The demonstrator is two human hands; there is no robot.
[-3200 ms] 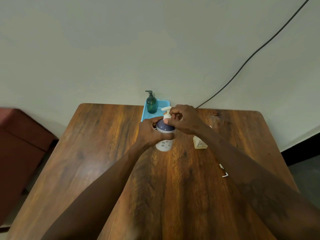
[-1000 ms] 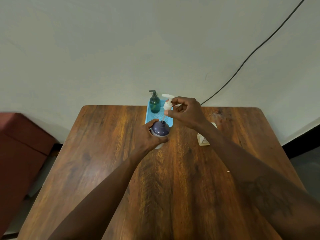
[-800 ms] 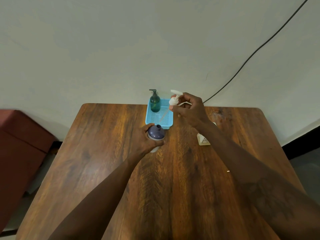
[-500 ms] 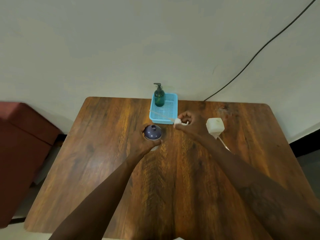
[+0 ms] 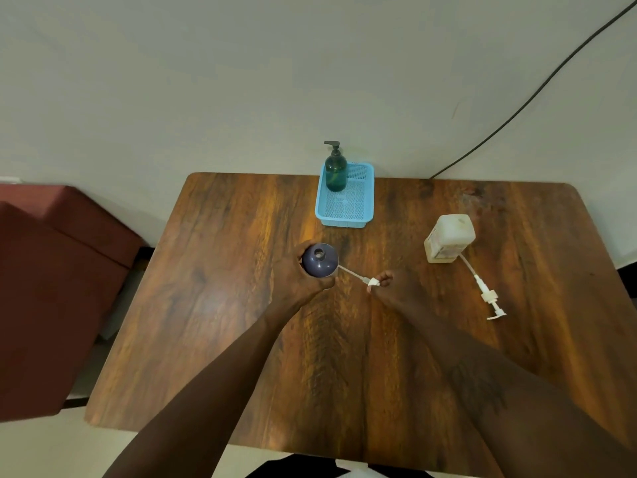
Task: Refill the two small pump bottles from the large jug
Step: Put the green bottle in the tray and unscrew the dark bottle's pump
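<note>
My left hand [image 5: 303, 281] grips a small bottle with a purple top [image 5: 320, 260], upright on the wooden table [image 5: 213, 305], its neck uncapped. My right hand [image 5: 396, 291] pinches that bottle's white pump head [image 5: 373, 282] low at the table surface; its dip tube [image 5: 350, 272] slants back toward the bottle. A large cream-white jug [image 5: 448, 238] stands at the right, uncapped. Its own white pump [image 5: 489, 298] lies on the table just in front of it. A green pump bottle [image 5: 335, 169] stands in a blue basket [image 5: 365, 201] at the table's back edge.
A dark red upholstered seat [image 5: 51, 288] stands left of the table. A black cable [image 5: 537, 94] runs down the wall to the table's back right. The wall sits right behind the basket.
My right hand lifted the white pump out of the purple-topped bottle and brought it down to the table on the right. The camera view rose, revealing the jug and its loose pump.
</note>
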